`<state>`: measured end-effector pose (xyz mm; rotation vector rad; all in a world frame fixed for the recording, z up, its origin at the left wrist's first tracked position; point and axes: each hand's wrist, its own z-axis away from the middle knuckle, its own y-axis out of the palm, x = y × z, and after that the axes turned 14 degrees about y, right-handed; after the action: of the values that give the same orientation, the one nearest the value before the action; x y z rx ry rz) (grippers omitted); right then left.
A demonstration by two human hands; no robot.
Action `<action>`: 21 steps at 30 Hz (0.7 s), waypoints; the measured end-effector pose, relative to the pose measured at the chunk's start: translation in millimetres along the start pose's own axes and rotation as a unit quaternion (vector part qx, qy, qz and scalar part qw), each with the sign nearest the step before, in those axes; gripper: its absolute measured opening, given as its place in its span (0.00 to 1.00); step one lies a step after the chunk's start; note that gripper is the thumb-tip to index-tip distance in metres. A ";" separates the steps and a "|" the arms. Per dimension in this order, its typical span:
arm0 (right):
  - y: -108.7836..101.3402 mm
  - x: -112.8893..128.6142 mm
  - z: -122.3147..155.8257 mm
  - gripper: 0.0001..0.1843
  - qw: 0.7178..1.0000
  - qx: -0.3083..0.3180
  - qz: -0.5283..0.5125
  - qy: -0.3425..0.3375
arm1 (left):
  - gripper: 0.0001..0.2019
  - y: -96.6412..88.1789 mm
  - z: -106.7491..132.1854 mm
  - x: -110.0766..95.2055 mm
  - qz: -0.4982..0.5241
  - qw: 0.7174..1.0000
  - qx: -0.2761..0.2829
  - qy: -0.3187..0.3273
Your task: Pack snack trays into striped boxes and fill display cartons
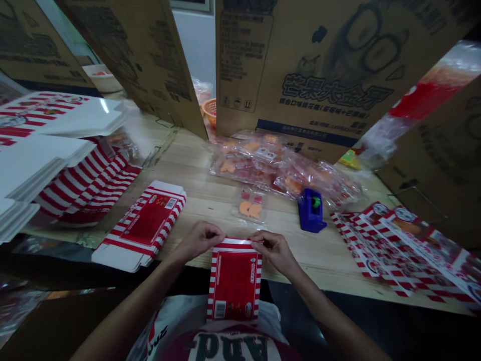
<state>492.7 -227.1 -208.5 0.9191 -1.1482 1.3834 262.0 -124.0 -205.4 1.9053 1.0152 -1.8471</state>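
Observation:
A red and white striped carton lies flat-side up between my lap and the table's front edge. My left hand pinches its far left corner, fingers closed. At the far right corner my right hand grips the same carton edge with thumb and fingers. Just beyond the hands, a small clear packet with orange and red pieces rests on the wooden table. A blue tape dispenser stands to the right of the packet. Left of my left hand is a stack of folded striped cartons.
Clear bags of orange and red pieces are heaped behind the packet. Large cardboard boxes stand along the back. White and striped card sheets pile up at left. Flat striped cartons fan out at right. An orange basket shows between boxes.

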 end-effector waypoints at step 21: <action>-0.8 -10.2 6.9 0.10 0.999 -0.035 0.036 -0.019 | 0.11 -1.7 -0.6 -14.5 -0.061 0.997 0.023 0.038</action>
<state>494.4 -236.3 -216.5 0.8640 -1.2616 1.3804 262.4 -126.4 -191.0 1.9963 1.1464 -1.8922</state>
